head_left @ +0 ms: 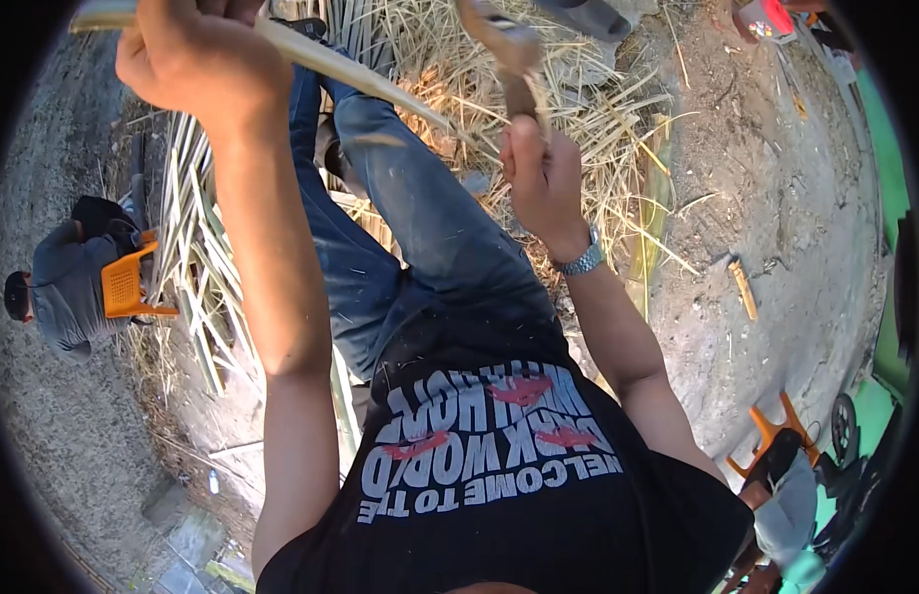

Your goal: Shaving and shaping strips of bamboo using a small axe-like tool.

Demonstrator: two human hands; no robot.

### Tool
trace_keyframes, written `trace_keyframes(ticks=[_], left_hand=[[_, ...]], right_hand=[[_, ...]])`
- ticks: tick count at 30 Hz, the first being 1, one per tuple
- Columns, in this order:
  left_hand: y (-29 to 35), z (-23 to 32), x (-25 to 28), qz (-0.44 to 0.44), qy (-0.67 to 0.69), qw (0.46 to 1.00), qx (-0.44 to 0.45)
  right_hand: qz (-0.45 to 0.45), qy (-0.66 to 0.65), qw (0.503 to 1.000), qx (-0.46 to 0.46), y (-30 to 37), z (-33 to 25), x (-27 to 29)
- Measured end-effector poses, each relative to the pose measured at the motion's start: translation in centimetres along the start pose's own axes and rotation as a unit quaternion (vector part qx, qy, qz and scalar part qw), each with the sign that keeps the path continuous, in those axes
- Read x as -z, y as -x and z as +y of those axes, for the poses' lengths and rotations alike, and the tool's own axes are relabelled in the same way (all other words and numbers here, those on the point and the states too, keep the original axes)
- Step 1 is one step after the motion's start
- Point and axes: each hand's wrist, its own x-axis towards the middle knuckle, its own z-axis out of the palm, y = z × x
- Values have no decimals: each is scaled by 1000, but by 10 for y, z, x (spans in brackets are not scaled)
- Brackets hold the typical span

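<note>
My left hand (207, 64), at the upper left, is wrapped round a long pale bamboo strip (356, 74). The strip runs from the top left corner down to the right, its lower end close to my right hand (546, 178). That hand is closed round a brown curved tool (520, 89), which points up and away from me. Motion smears the tool, so I cannot tell its exact kind. Whether it touches the strip is unclear. Heaps of thin bamboo shavings (578, 109) lie on the ground beyond my legs.
Long split bamboo strips (197, 198) are piled to my left. Farther left, a person sits on an orange plastic chair (133, 282). A short piece of bamboo (744, 289) lies on the bare ground at right. Another person is at the lower right beside an orange chair (771, 431).
</note>
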Motion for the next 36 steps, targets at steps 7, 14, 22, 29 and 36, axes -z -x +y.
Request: trace_keyframes(ticks=[7, 14, 22, 29, 36], left_hand=[[6, -18, 10, -52, 69, 996, 31], [-14, -18, 63, 9, 66, 994, 84], [-16, -23, 51, -17, 51, 995, 82], [-13, -7, 71, -30, 65, 993, 90], [-22, -26, 59, -54, 89, 991, 82]], right_hand=[[-124, 188, 872, -434, 20, 261, -17], [-49, 112, 945, -302, -1, 137, 11], [-73, 156, 978, -119, 52, 193, -29], [-114, 102, 961, -230, 3, 114, -5], [-90, 7, 984, -152, 51, 191, -26]])
